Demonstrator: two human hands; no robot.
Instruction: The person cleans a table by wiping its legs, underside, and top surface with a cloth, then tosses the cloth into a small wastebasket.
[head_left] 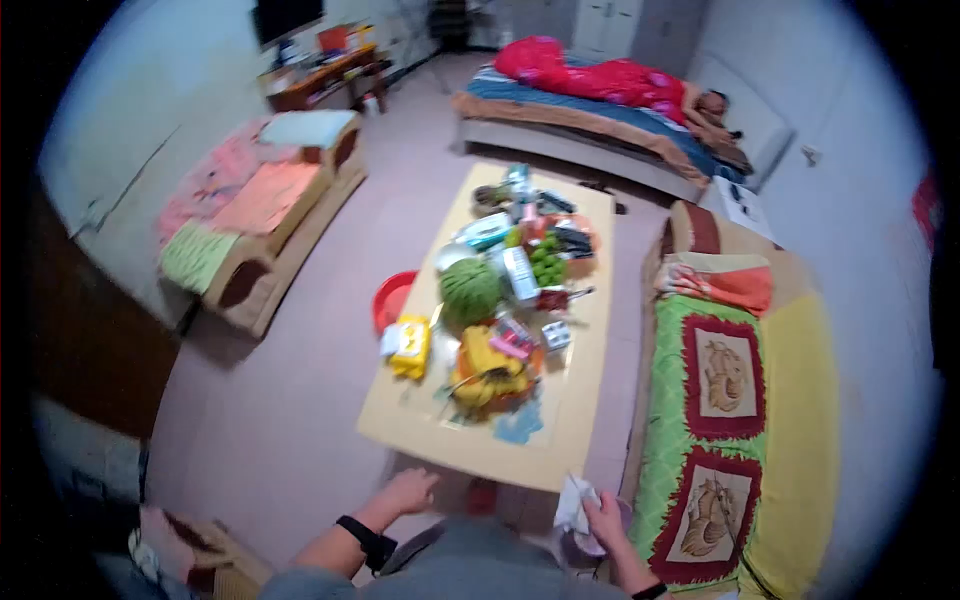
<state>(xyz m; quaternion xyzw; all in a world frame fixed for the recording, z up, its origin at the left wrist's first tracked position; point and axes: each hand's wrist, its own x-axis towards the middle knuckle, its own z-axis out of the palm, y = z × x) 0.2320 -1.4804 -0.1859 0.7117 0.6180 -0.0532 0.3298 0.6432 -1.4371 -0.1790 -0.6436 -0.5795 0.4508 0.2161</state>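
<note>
My right hand (607, 523) grips a white tissue (573, 505) beside the near right corner of the table. Under that hand a pale purple bin (583, 552) shows in part. My left hand (410, 490) hovers in front of the table's near edge, its fingers loosely curled with nothing visible in them. The long cream table (430, 440) carries a green striped melon (471, 291), yellow bananas (482, 370), a yellow wipes pack (409, 348), green grapes (548, 265) and a small white box (556, 335).
A sofa with green and yellow covers (795, 430) runs along the right. Another covered sofa (285, 235) stands at left. On the floor by the table sits a red basin (392, 292). A person lies under a red blanket (600, 80) on the far bed.
</note>
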